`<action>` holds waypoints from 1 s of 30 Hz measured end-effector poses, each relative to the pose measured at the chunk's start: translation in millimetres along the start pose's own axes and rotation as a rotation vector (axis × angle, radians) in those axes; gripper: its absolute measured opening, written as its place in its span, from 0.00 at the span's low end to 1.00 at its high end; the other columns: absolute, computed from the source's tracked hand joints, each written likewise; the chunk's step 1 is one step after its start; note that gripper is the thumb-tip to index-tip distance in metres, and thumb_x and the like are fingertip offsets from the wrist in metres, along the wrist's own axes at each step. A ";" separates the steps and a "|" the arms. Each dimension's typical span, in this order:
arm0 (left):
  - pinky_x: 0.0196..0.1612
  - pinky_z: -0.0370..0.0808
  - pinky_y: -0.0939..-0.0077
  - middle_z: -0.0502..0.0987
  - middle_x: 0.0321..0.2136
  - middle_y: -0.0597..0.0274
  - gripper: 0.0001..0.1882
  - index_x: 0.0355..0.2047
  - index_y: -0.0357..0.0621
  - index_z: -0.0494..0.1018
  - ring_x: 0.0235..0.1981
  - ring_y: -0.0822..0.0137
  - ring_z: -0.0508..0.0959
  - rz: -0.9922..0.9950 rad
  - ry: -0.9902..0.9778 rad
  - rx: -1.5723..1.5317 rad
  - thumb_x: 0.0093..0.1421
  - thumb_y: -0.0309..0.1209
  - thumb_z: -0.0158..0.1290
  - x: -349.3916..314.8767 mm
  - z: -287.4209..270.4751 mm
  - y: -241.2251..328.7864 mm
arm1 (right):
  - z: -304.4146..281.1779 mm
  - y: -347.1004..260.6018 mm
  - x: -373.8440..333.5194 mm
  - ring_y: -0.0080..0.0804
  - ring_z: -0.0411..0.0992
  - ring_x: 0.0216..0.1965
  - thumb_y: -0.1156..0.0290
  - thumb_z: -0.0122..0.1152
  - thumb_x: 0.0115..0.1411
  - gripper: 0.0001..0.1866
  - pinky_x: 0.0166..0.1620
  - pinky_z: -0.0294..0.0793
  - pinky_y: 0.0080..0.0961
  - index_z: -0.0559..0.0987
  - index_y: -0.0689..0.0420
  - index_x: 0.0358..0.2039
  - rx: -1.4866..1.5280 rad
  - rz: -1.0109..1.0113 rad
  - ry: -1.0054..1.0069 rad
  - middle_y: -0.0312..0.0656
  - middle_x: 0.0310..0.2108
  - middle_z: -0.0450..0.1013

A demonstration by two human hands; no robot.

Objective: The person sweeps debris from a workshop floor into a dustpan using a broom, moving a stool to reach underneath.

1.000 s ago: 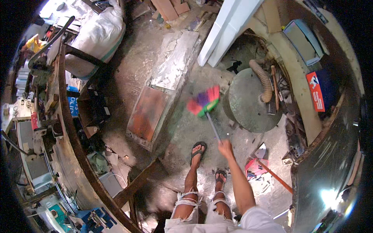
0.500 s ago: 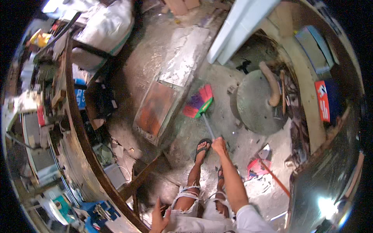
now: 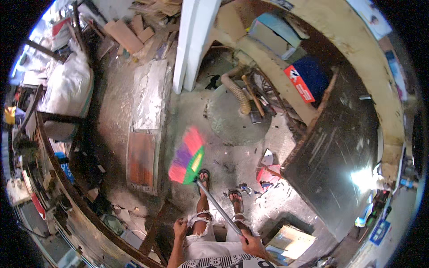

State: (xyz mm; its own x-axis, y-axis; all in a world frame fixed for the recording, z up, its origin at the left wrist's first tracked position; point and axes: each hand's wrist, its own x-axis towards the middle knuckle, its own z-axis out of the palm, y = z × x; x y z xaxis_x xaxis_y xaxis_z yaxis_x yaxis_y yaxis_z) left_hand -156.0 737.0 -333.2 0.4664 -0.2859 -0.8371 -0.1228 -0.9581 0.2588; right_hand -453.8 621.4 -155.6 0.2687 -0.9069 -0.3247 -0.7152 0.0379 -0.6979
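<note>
My right hand (image 3: 251,244) is closed around the grey handle of a broom (image 3: 219,206), close to my right thigh. The broom's head (image 3: 187,161), with red and purple bristles and a green and yellow base, slants out ahead of my left foot. It looks large and slightly blurred, apparently raised off the floor. By my left thigh, my left hand (image 3: 180,228) has its fingers curled in, and nothing shows in it. A red dustpan (image 3: 269,175) lies on the floor to the right of my feet, with scraps and dust around it.
A round concrete slab (image 3: 223,129) bears a ribbed hose (image 3: 233,89) and a wooden-handled tool. Left of it runs a long low slab (image 3: 142,156). A white post (image 3: 190,49) stands ahead. A dark panel (image 3: 339,156) leans at right; a cluttered bench (image 3: 76,196) curves along the left.
My right hand has drawn back toward my body, and the broom head has come nearer and up, swinging left. My left hand's fingers have curled in. The whole view has turned to the right.
</note>
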 end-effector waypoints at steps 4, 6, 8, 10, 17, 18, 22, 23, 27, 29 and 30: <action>0.37 0.71 0.68 0.76 0.30 0.47 0.23 0.39 0.34 0.71 0.33 0.60 0.76 0.370 -0.071 0.079 0.50 0.42 0.53 2.9 2.8 71.9 | -18.3 -24.6 44.7 0.54 0.70 0.25 0.70 0.50 0.55 0.11 0.25 0.66 0.40 0.73 0.61 0.38 0.067 0.220 -0.035 0.60 0.23 0.68; 0.35 0.71 0.70 0.76 0.28 0.51 0.23 0.37 0.34 0.71 0.31 0.62 0.76 0.355 -0.134 -0.050 0.50 0.43 0.53 1.4 -5.3 126.5 | -23.3 -13.0 64.0 0.44 0.72 0.19 0.70 0.49 0.57 0.11 0.21 0.65 0.32 0.71 0.66 0.35 0.080 0.266 0.109 0.54 0.16 0.67; 0.34 0.71 0.71 0.76 0.27 0.53 0.23 0.37 0.33 0.71 0.29 0.63 0.76 0.373 -0.154 -0.075 0.50 0.43 0.54 20.9 -12.8 144.1 | -35.0 5.4 25.8 0.36 0.66 0.15 0.70 0.49 0.57 0.10 0.20 0.63 0.28 0.73 0.65 0.33 0.047 0.405 0.130 0.51 0.14 0.65; 0.33 0.72 0.72 0.77 0.26 0.53 0.23 0.35 0.33 0.72 0.29 0.64 0.76 0.410 -0.245 -0.318 0.50 0.43 0.53 46.5 -17.4 143.9 | -27.0 31.4 -47.7 0.34 0.65 0.14 0.69 0.50 0.57 0.11 0.19 0.62 0.29 0.74 0.64 0.32 -0.049 0.397 0.142 0.50 0.14 0.65; 0.36 0.72 0.68 0.77 0.27 0.47 0.19 0.34 0.38 0.73 0.33 0.54 0.77 0.693 -0.337 0.355 0.47 0.40 0.54 92.7 -42.1 154.4 | -55.6 -44.9 -116.1 0.34 0.66 0.15 0.67 0.51 0.57 0.11 0.21 0.63 0.32 0.76 0.62 0.31 -0.056 0.409 0.323 0.46 0.15 0.68; 0.37 0.72 0.66 0.76 0.28 0.47 0.19 0.34 0.39 0.73 0.35 0.52 0.77 0.712 -0.380 0.521 0.46 0.39 0.54 95.9 -48.9 152.6 | -56.8 -48.6 -103.9 0.30 0.65 0.15 0.66 0.50 0.58 0.11 0.20 0.63 0.30 0.75 0.62 0.29 0.002 0.468 0.329 0.44 0.13 0.67; 0.39 0.71 0.60 0.74 0.34 0.46 0.18 0.37 0.40 0.70 0.38 0.48 0.74 0.701 -0.578 0.574 0.45 0.33 0.51 71.3 -79.9 195.8 | -61.4 14.9 -48.2 0.19 0.60 0.13 0.65 0.47 0.60 0.15 0.17 0.58 0.22 0.71 0.62 0.21 0.091 0.562 0.223 0.34 0.11 0.62; 0.39 0.71 0.60 0.74 0.34 0.47 0.17 0.38 0.40 0.69 0.38 0.49 0.74 0.805 -0.561 0.751 0.45 0.30 0.50 48.6 -91.3 222.2 | -62.0 23.7 -44.5 0.18 0.59 0.12 0.65 0.47 0.61 0.16 0.17 0.57 0.20 0.70 0.62 0.20 0.148 0.582 0.216 0.33 0.11 0.62; 0.39 0.72 0.60 0.75 0.35 0.48 0.19 0.39 0.41 0.67 0.36 0.49 0.75 1.088 -0.433 0.788 0.44 0.22 0.45 -11.9 -159.3 279.2 | -41.5 44.1 -90.5 0.18 0.58 0.12 0.64 0.46 0.61 0.16 0.16 0.56 0.21 0.72 0.62 0.23 0.090 0.590 0.132 0.33 0.11 0.61; 0.39 0.72 0.61 0.75 0.35 0.49 0.20 0.40 0.41 0.67 0.35 0.50 0.75 1.154 -0.384 0.723 0.44 0.20 0.44 -60.4 -196.0 293.2 | -34.4 37.2 -119.3 0.22 0.61 0.13 0.62 0.48 0.60 0.16 0.18 0.59 0.24 0.74 0.64 0.28 0.118 0.526 0.202 0.37 0.11 0.63; 0.39 0.72 0.62 0.75 0.36 0.49 0.20 0.41 0.41 0.67 0.35 0.50 0.75 1.075 -0.385 0.779 0.44 0.19 0.43 -84.5 -212.9 294.9 | -35.5 29.0 -127.7 0.23 0.62 0.14 0.62 0.48 0.59 0.16 0.18 0.60 0.25 0.74 0.64 0.29 0.131 0.502 0.210 0.39 0.11 0.64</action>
State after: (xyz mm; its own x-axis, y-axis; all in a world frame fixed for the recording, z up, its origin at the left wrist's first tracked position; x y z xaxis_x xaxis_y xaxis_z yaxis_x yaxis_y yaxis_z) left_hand -45.1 482.4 -83.5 -0.4221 -0.7484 -0.5116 -0.7771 0.0081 0.6293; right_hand -531.8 723.4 -111.7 -0.2287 -0.8275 -0.5127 -0.6322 0.5267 -0.5682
